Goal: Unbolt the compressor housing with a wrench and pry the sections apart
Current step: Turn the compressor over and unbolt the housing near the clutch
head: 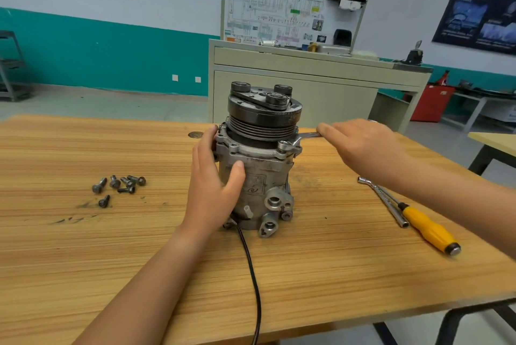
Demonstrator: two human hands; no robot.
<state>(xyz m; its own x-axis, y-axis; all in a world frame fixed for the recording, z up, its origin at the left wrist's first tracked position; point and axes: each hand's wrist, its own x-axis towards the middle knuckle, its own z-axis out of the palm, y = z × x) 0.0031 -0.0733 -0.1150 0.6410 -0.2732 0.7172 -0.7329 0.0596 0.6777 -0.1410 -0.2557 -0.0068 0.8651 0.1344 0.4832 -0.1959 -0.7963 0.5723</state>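
compressor point(259, 166): stands on end near the middle of the table point(83, 261), pulley point(264, 121) up, port lugs at the bottom facing us
wrench point(300, 139): its head sits on a flange bolt point(283, 145) at the right front of the upper flange, shaft running out to the right
left hand point(215, 179): clamped on the housing from the left, thumb across the front face, fingers reaching up to the flange edge; we read it as bracing against the turn
right hand point(360, 143): lies over the wrench shaft with fingers that look straight and pressed down; thumb is hidden, so we cannot tell if it hooks underneath
hands: well apart, one on each side of the body
done: a handful of loose bolts point(120, 184) lie clustered on the table to the left, so we judge part of the unbolting finished
left: the bolt under the wrench looks seated; far side of the flange is hidden, so we can't count the rest; we see no gap at the joint, so prying not started
housing: dull grey cast metal, grimy, ribbed and lugged, faint stamped mark on the front
pulley: dark metal, multi-groove, with three round bosses on the plate above it
table surface: striped wood-grain top, dark greasy smears near the bolts
other tools: yellow-handled screwdriver point(427, 228) and a chrome socket bar point(385, 202) lie together on the right; we'd pick the screwdriver for prying
cable point(251, 274): black, runs from the base toward us and off the table edge
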